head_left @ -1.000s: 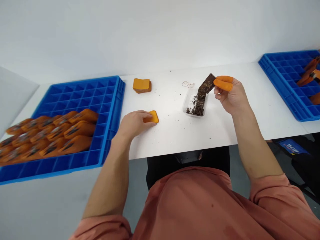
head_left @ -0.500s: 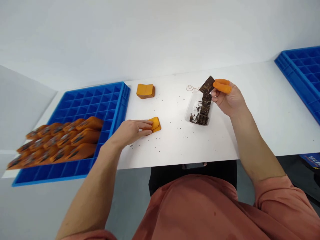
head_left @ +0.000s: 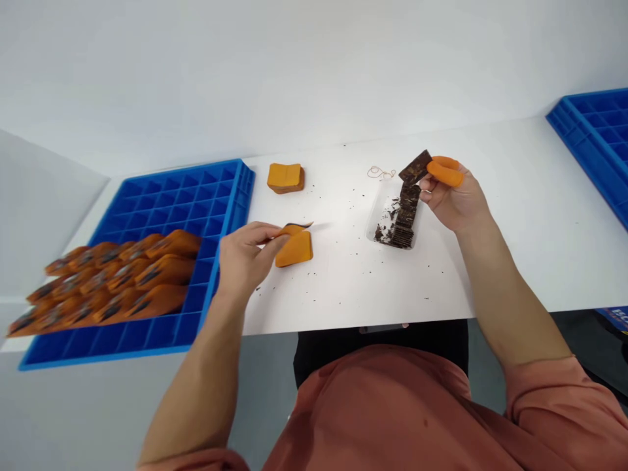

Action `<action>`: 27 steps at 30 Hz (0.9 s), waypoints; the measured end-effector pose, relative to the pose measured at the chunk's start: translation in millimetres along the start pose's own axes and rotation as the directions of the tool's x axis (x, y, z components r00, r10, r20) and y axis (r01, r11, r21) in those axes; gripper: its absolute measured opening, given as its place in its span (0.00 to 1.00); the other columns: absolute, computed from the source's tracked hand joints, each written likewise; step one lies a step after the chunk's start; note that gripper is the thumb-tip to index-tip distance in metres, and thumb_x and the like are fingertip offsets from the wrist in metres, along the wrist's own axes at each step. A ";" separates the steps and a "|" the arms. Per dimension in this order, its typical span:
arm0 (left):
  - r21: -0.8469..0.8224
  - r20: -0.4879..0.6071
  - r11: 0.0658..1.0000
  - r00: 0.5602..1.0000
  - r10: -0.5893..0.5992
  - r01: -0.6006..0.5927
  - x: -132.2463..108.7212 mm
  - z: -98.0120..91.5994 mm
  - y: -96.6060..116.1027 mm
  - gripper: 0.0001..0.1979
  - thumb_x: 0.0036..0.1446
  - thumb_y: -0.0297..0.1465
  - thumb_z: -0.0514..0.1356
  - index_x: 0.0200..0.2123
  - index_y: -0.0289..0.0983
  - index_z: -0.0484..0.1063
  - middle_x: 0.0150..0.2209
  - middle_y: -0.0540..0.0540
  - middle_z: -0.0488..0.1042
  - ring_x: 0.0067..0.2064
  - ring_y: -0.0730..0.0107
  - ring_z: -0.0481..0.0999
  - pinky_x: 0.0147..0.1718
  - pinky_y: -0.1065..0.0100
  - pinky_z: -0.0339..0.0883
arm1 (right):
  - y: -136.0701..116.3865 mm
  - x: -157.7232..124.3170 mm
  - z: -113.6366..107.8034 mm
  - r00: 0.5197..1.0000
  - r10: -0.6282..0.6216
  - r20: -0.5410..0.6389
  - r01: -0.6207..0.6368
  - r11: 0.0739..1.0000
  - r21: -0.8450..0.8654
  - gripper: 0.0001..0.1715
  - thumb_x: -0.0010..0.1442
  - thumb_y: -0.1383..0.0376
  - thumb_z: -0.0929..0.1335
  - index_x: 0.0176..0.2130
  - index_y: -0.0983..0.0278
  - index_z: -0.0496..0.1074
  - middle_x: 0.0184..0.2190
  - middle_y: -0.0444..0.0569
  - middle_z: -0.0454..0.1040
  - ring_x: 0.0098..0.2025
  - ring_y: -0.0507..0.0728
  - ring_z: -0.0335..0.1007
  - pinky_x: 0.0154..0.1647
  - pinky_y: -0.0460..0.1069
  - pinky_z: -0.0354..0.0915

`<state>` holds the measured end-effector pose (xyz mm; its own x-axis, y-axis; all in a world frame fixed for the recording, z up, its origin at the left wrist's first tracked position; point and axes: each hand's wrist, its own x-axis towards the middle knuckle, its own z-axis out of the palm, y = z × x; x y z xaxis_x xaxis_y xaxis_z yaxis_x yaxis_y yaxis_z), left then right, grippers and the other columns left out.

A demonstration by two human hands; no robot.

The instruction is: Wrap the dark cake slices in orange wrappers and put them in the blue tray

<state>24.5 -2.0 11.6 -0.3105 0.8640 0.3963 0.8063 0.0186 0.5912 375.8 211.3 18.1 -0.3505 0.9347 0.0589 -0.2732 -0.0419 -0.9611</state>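
Here, I have the left hand gripping an orange sheet.
It tilts over a stack on the table; my right hand pinches a dark slab by the tub's far end.

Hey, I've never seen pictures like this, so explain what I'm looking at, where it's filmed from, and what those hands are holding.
There's no machine here: these are a person's own hands, seen by a camera worn on the head, looking forward and down at a white table.

The left hand pinches a thin orange sheet above a small orange stack. The right hand, with orange finger covers, holds a flat dark slab at the far end of a clear tub containing more dark pieces.

Farther back are a taller orange stack and a thin loop. Blue trays sit at left and right; the left one carries orange pouches.
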 end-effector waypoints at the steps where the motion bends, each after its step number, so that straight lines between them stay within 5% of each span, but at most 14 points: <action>1: -0.109 -0.024 0.994 0.999 -0.027 0.024 3.7 2.8 9.7 0.08 0.60 0.39 0.73 0.32 0.43 0.84 0.36 0.47 0.85 0.37 0.60 0.82 0.36 0.59 0.74 | -1.4 -1.3 1.0 1.000 -0.010 0.001 0.010 1.000 -0.020 0.30 0.45 0.44 0.83 0.35 0.55 0.70 0.32 0.43 0.72 0.35 0.56 0.72 0.30 0.52 0.64; 6: -0.556 0.054 0.831 0.999 -0.006 0.035 27.1 45.8 53.0 0.12 0.55 0.35 0.76 0.27 0.40 0.77 0.34 0.49 0.81 0.37 0.65 0.80 0.37 0.61 0.75 | -12.4 -14.5 15.0 0.999 -0.047 -0.013 0.047 0.999 -0.016 0.28 0.44 0.45 0.84 0.33 0.53 0.72 0.30 0.42 0.71 0.33 0.57 0.70 0.30 0.53 0.63; 11: -0.648 0.049 0.762 0.996 0.068 -0.020 36.8 84.4 65.9 0.14 0.57 0.35 0.76 0.28 0.40 0.74 0.36 0.49 0.78 0.37 0.69 0.77 0.32 0.65 0.71 | -20.5 -35.5 37.0 0.992 -0.125 -0.008 0.125 0.991 -0.053 0.17 0.45 0.53 0.85 0.29 0.51 0.79 0.29 0.42 0.73 0.29 0.56 0.66 0.31 0.56 0.65; 18: -0.616 0.023 0.784 0.993 0.114 -0.076 29.8 85.5 68.2 0.10 0.59 0.28 0.74 0.29 0.41 0.77 0.38 0.48 0.80 0.37 0.70 0.78 0.34 0.65 0.72 | -15.1 -60.7 56.0 0.946 -0.300 0.119 0.313 0.944 -0.109 0.11 0.53 0.65 0.83 0.35 0.46 0.87 0.32 0.44 0.76 0.33 0.57 0.70 0.31 0.57 0.70; 27: -0.526 -0.020 0.837 0.986 0.163 -0.149 26.4 91.5 69.3 0.07 0.61 0.31 0.74 0.31 0.42 0.81 0.37 0.48 0.81 0.37 0.68 0.79 0.34 0.64 0.74 | -9.3 -66.4 60.1 0.927 -0.353 0.125 0.374 0.889 -0.264 0.07 0.61 0.58 0.82 0.38 0.41 0.87 0.33 0.45 0.76 0.32 0.59 0.69 0.29 0.58 0.67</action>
<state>118.3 68.1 -1.3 -0.1853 0.8451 0.5015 0.4567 -0.3778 0.8054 347.7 128.4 39.3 -0.3402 0.8375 0.4277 -0.1376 0.4056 -0.9037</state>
